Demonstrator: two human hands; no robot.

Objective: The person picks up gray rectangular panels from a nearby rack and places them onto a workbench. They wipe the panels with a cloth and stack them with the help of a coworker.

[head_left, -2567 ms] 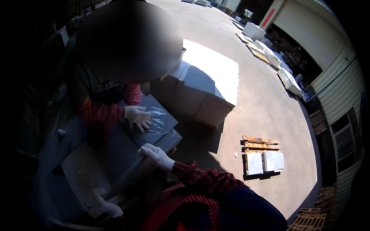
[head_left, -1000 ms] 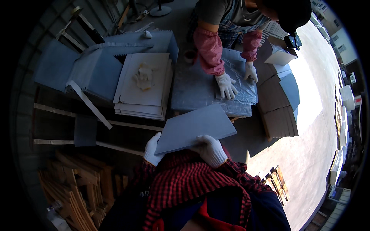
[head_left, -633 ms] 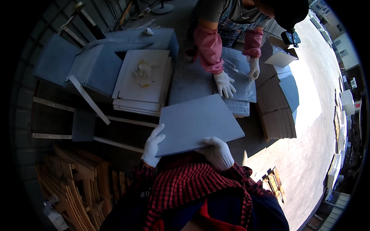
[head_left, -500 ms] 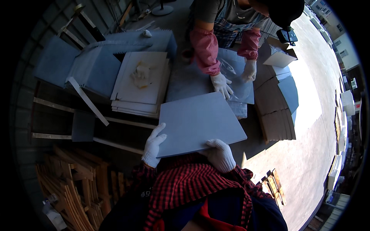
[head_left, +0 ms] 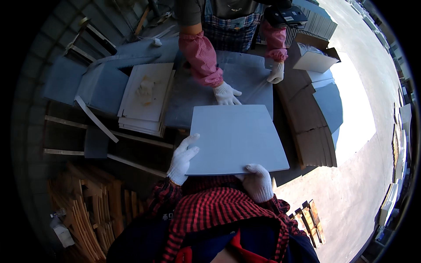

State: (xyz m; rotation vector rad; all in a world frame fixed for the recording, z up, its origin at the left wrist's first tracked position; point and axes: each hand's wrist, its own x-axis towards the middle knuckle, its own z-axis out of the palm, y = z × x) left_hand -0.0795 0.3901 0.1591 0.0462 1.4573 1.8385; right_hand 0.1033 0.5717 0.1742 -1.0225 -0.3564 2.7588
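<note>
A flat, light grey panel is held in front of me, its near edge close to my checked apron. My left hand, in a white knit glove, grips its left edge near the close corner. My right hand, gloved alike, holds the near edge right of middle, thumb on top and fingers hidden underneath. Just beyond the panel, a co-worker's gloved hand is spread on a grey work surface. The co-worker's other gloved hand is curled at the edge of clear plastic film.
Left of the work surface lies a stack of white boards with a crumpled glove on top. Cardboard sheets are stacked on the right, behind them an open box. Wooden slats lean at lower left.
The panel has turned slightly clockwise, so its near edge runs more level; both my hands still hold it. My view has shifted, and the co-worker now appears farther left and more upright.
</note>
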